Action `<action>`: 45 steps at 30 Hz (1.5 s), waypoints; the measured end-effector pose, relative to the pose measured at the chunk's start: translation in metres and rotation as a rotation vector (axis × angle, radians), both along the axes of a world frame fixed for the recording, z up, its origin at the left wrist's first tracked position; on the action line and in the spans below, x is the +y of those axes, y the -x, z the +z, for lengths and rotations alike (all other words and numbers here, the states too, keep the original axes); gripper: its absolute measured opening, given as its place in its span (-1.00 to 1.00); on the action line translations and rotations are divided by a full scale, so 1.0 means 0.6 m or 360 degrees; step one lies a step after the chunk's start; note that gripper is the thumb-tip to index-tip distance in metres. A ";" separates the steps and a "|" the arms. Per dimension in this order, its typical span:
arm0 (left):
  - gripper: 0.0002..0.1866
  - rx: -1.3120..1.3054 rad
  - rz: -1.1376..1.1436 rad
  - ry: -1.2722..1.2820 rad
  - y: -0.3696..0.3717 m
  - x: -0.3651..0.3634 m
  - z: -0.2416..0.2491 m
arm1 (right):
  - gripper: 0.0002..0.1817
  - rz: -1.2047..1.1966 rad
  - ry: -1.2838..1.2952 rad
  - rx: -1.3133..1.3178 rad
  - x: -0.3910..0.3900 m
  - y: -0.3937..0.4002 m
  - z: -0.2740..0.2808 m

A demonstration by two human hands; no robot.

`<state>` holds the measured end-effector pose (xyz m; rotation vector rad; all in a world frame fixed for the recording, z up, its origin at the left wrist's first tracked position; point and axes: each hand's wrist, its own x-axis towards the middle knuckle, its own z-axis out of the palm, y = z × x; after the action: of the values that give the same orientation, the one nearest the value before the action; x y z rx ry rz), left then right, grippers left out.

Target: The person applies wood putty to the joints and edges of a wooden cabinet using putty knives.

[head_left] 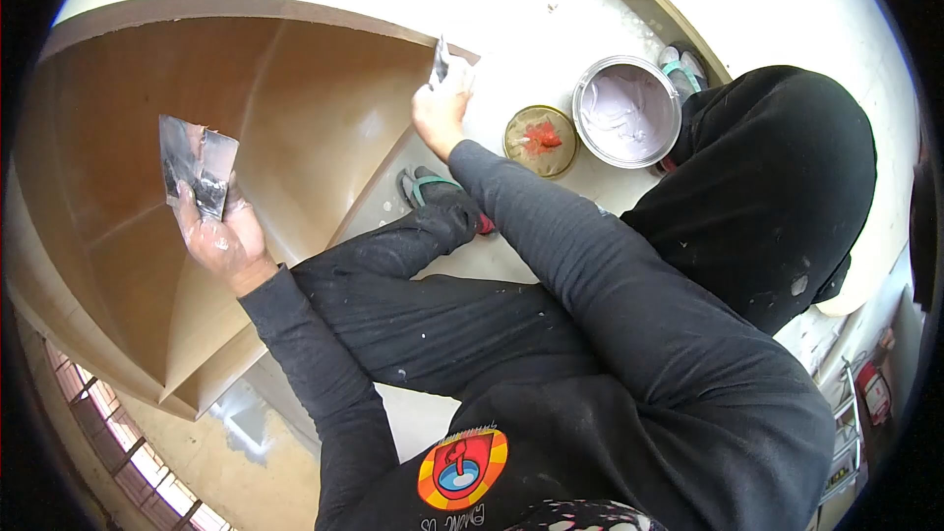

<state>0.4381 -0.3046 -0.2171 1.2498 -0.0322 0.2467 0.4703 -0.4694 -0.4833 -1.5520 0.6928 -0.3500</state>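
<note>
My left hand [224,238] grips a flat metal scraper blade [183,159] smeared with grey and pinkish paste, held up in front of the wooden cabinet [324,88]. Paste also marks the skin of this hand. In my right hand [442,108] is a putty knife [440,61], its blade right at the corner of the cabinet's long top edge [246,8]. The fingers are closed around it, hiding the handle. To the right of that hand sits a round tin [562,159] with red paste in its middle.
A bucket [580,128] of pale lilac paste stands beside the tin, close to my bent leg [777,167]. One sandalled foot [430,187] rests by the cabinet's side. A wooden strip [678,20] runs along the floor, and a metal ladder [848,423] is at lower right.
</note>
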 end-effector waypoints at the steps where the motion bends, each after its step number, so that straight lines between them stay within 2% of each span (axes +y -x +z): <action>1: -0.62 -0.0004 0.0016 0.0014 -0.002 0.006 -0.003 | -0.44 -0.0087 0.0023 -0.0128 0.006 -0.006 0.027; 3: -0.62 -0.0010 0.0034 0.0037 -0.002 -0.001 -0.005 | -0.43 -0.0210 0.0078 -0.0404 0.001 -0.011 0.100; 4: -0.62 -0.0008 0.0049 0.0034 0.000 -0.017 0.000 | -0.41 -0.0148 0.0060 -0.0492 -0.002 -0.007 0.118; 7: -0.61 -0.0012 0.0062 0.0040 -0.002 0.002 -0.006 | -0.40 -0.0283 -0.0074 -0.0631 -0.006 0.004 0.097; 8: -0.60 -0.0023 0.0069 0.0052 -0.004 0.010 -0.009 | -0.41 -0.0284 -0.0001 -0.0412 -0.010 0.013 0.078; 9: -0.60 -0.0030 0.0065 0.0054 -0.004 0.008 -0.008 | -0.36 -0.0235 -0.0264 -0.0235 -0.012 0.013 0.046; 11: -0.60 -0.0028 0.0000 0.0056 -0.002 0.004 -0.006 | -0.38 -0.0264 -0.0672 -0.0159 0.000 -0.005 -0.064; 12: -0.60 -0.0025 -0.0001 0.0053 -0.001 0.000 -0.005 | -0.38 -0.0266 -0.0675 -0.0157 -0.016 -0.008 -0.075; 14: -0.60 -0.0025 -0.0016 0.0068 0.001 -0.005 -0.004 | -0.42 0.0093 -0.1955 -0.0021 -0.036 0.002 -0.093; 15: -0.60 -0.0020 -0.0016 0.0057 0.002 0.001 -0.009 | -0.42 0.0089 -0.1967 -0.0017 -0.036 0.004 -0.076; 17: -0.56 -0.0035 0.0012 0.0064 -0.001 0.017 -0.015 | -0.42 -0.0159 -0.1777 -0.0022 -0.030 -0.009 -0.026; 19: -0.56 -0.0031 0.0004 0.0070 -0.001 0.004 -0.009 | -0.40 -0.0181 -0.1625 -0.0123 -0.009 -0.024 -0.006; 21: -0.57 -0.0022 -0.0003 0.0077 0.000 -0.001 -0.010 | -0.50 -0.0166 -0.0737 -0.0354 0.006 -0.027 0.018; 25: -0.58 -0.0040 0.0109 0.0041 0.001 0.013 -0.013 | -0.40 0.0056 -0.0948 -0.0335 -0.008 0.003 0.084; 27: -0.59 -0.0043 0.0099 0.0075 -0.001 0.010 -0.010 | -0.42 -0.0161 -0.0326 -0.0309 0.000 0.008 0.073; 28: -0.60 -0.0040 0.0110 0.0053 0.001 0.007 -0.010 | -0.40 0.0010 -0.0484 -0.0063 -0.010 0.016 0.060; 29: -0.61 -0.0035 0.0119 0.0028 0.002 0.001 -0.010 | -0.40 0.0010 -0.0484 -0.0070 -0.015 0.017 0.051; 31: -0.60 -0.0039 0.0120 0.0036 0.005 -0.012 -0.005 | -0.36 0.0076 -0.0179 0.0203 -0.007 0.017 0.020; 34: -0.60 -0.0060 0.0135 0.0031 0.005 0.014 -0.011 | -0.33 0.0125 -0.0156 0.0035 0.006 -0.006 0.031; 36: -0.59 -0.0082 0.0138 0.0023 0.004 0.015 -0.014 | -0.29 0.0116 -0.0012 -0.0172 0.017 -0.024 0.069; 40: -0.61 -0.0065 0.0111 0.0063 0.007 0.008 -0.016 | -0.25 0.0144 -0.0069 -0.0598 -0.002 0.005 0.178; 43: -0.61 -0.0068 0.0150 0.0018 0.004 0.010 -0.014 | -0.28 0.0018 -0.0255 -0.0553 -0.001 0.018 0.139; 44: -0.61 -0.0057 0.0217 -0.0002 0.003 0.007 -0.015 | -0.42 -0.0111 -0.0285 -0.0357 0.008 0.011 0.102; 45: -0.61 -0.0064 0.0217 0.0001 0.003 0.001 -0.014 | -0.42 -0.0140 -0.0098 -0.0160 0.003 0.009 0.072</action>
<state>0.4362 -0.3040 -0.2253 1.2478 0.0187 0.3896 0.4647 -0.4677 -0.4401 -1.4384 0.6885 -0.4651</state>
